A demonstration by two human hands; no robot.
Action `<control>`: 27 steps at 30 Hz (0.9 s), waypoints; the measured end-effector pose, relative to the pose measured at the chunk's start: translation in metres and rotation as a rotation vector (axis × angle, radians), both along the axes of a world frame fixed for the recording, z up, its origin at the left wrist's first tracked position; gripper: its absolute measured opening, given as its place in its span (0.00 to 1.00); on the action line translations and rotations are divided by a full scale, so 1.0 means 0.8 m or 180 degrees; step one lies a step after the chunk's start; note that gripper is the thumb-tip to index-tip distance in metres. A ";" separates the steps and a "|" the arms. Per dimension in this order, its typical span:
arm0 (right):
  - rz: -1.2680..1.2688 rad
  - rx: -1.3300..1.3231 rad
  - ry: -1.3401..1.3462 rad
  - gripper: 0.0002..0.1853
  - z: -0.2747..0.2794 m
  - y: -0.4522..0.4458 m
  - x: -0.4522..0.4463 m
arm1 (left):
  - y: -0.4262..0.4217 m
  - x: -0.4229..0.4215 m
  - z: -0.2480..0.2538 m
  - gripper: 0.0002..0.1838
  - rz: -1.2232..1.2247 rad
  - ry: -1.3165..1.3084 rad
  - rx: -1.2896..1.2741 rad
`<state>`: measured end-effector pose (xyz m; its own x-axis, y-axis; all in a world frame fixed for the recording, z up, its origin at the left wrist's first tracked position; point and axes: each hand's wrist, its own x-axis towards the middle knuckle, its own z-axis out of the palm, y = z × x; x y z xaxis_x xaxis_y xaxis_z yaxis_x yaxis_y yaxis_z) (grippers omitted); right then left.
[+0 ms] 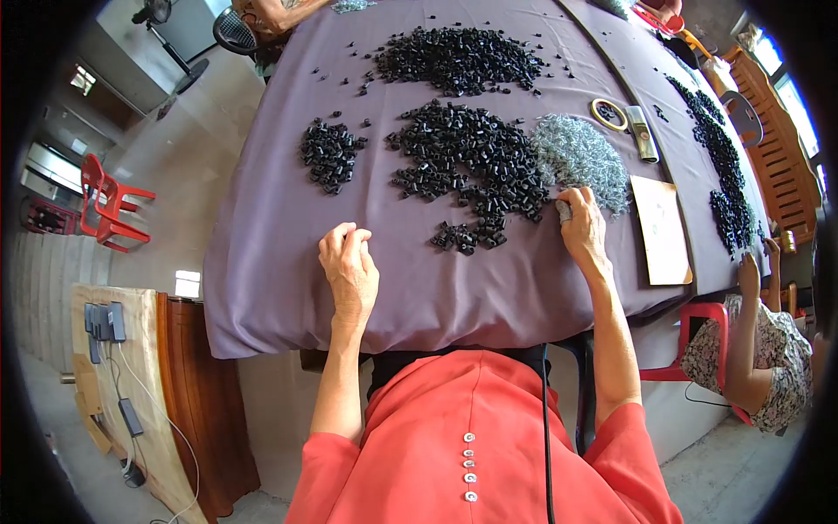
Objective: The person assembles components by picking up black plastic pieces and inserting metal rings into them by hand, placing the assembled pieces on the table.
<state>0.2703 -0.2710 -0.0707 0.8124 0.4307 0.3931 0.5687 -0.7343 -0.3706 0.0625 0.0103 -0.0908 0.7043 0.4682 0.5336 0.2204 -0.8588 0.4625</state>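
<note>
My left hand [349, 272] is over the near part of the purple cloth, its fingers curled together. Whatever may be between its fingertips is too small to make out. My right hand [583, 229] reaches the near edge of a heap of small clear, silvery pieces [583, 157], fingers bent and closed, with a grey wrap on one digit. Its fingertips hide what they touch. Just left of it spreads a large heap of small black plastic pieces [476, 157]. A smaller black heap [330, 155] lies beyond my left hand.
Another black heap [458, 59] sits farther back. At right lie a tape roll [609, 113], a labelled pack [643, 134] and a brown card [661, 231]. A co-worker [751, 349] sits at the right by a long black heap [724, 166]. A black cord [546, 419] hangs before me.
</note>
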 end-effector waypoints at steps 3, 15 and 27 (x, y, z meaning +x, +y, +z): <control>0.0109 -0.0099 -0.0249 0.10 -0.011 -0.001 0.003 | -0.001 -0.001 0.001 0.07 0.0052 -0.0021 0.0062; -0.0007 0.0357 -0.0324 0.11 -0.021 -0.002 -0.020 | -0.057 0.015 0.034 0.05 -0.0656 -0.0374 0.0117; 0.0406 0.1486 0.0650 0.09 0.000 0.000 -0.043 | -0.112 0.043 0.048 0.03 -0.1285 -0.0479 -0.1184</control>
